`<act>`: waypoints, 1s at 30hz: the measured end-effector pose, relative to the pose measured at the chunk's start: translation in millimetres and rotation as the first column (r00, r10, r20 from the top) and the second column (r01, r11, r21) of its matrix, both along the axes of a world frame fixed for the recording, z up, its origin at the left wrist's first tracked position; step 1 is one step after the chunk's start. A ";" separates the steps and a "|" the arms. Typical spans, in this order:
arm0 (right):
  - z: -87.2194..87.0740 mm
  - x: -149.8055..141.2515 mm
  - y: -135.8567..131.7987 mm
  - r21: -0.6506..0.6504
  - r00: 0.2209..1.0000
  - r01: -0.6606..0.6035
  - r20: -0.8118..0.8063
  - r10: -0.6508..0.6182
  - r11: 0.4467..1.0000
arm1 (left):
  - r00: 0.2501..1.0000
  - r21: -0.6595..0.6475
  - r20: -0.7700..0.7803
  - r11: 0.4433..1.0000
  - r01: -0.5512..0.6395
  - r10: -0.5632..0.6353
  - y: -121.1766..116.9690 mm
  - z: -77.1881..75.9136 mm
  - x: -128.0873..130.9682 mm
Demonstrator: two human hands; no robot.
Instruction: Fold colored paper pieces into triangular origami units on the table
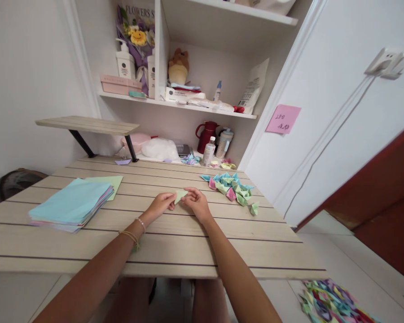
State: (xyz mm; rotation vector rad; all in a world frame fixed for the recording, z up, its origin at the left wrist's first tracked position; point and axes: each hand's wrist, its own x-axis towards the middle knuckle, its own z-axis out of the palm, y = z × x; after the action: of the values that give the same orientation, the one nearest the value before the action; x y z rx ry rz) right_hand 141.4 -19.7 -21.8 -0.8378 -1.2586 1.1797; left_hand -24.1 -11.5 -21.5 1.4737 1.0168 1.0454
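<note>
A small piece of folded light-green paper (179,196) is held up just above the middle of the table. My left hand (164,202) pinches its left end between thumb and fingers. At the opposite end, my right hand (195,202) grips the paper with its fingertips, fingers curled. To the right of my hands lies a cluster of folded paper boats (234,181) in blue, green and pink. One green folded piece (254,208) sits slightly apart from them. Left of my hands is a stack of coloured paper sheets (70,202), blue on top, with a green sheet (116,181) partly under it.
A small raised shelf (87,124) stands at the table's back left. Along the back are a clear bottle (208,151), a dark red jug (207,136) and a plastic bag (160,148). A colourful paper heap (333,300) lies on the floor at the lower right.
</note>
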 end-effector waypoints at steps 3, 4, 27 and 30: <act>1.3 -0.5 -0.9 -0.011 0.999 -0.046 -0.016 0.046 0.999 | 0.999 0.010 -0.031 1.000 0.018 -0.018 0.3 0.5 -0.3; 1.7 -0.7 -1.3 -0.011 0.998 -0.055 -0.020 0.055 0.998 | 0.999 0.013 -0.034 1.000 0.023 -0.022 0.4 0.7 -0.4; 2.6 -2.4 -8.1 0.335 0.899 0.173 0.330 -0.287 0.926 | 0.993 0.097 -0.060 0.990 0.103 -0.098 -13.9 7.6 4.1; 3.5 -2.8 -8.3 0.358 0.893 0.165 0.342 -0.293 0.919 | 0.999 0.064 0.018 0.998 0.026 -0.027 -12.1 1.9 5.0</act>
State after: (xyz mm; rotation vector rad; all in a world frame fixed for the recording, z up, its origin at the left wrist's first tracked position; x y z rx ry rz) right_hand 138.6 -28.0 -18.3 -0.9753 -1.5731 0.6038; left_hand -19.1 -23.6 -19.6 1.5221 0.9556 1.0803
